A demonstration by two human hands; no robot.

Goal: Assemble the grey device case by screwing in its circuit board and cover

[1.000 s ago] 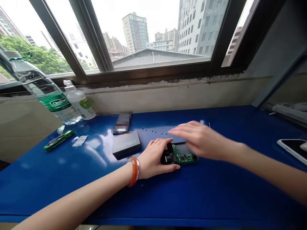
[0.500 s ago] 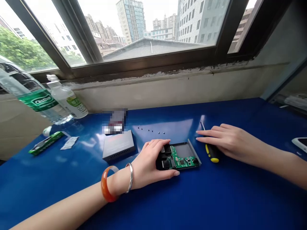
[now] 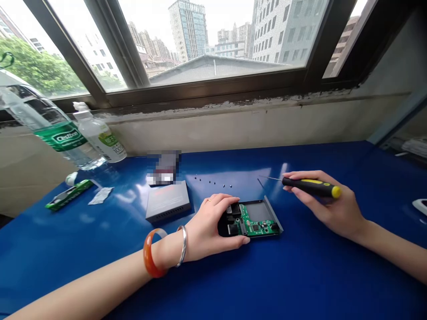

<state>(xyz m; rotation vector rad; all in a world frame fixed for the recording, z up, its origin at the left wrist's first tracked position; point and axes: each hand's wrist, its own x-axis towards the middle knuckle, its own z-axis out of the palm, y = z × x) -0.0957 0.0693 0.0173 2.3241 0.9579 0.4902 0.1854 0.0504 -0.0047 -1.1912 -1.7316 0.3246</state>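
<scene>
My left hand (image 3: 213,224) grips the left end of an opened metal tray (image 3: 265,212) that carries a green circuit board (image 3: 253,222) with black ports. My right hand (image 3: 328,205) is closed on a black and yellow screwdriver (image 3: 310,187), lifted off the blue table (image 3: 233,284), its thin tip pointing left above the tray's far corner. A row of several tiny dark screws (image 3: 213,182) lies just behind the tray. The grey metal cover (image 3: 167,206) rests to the left of my left hand.
Two plastic water bottles (image 3: 58,131) stand at the back left by the window sill. A green wrapper (image 3: 68,194) and a small white packet (image 3: 100,196) lie near them. A blurred small box (image 3: 163,167) sits behind the cover. A phone edge (image 3: 420,205) shows at far right.
My right hand swept right from over the board to the screwdriver lying on the table, then closed on it and lifted it. My left hand kept its grip on the tray.
</scene>
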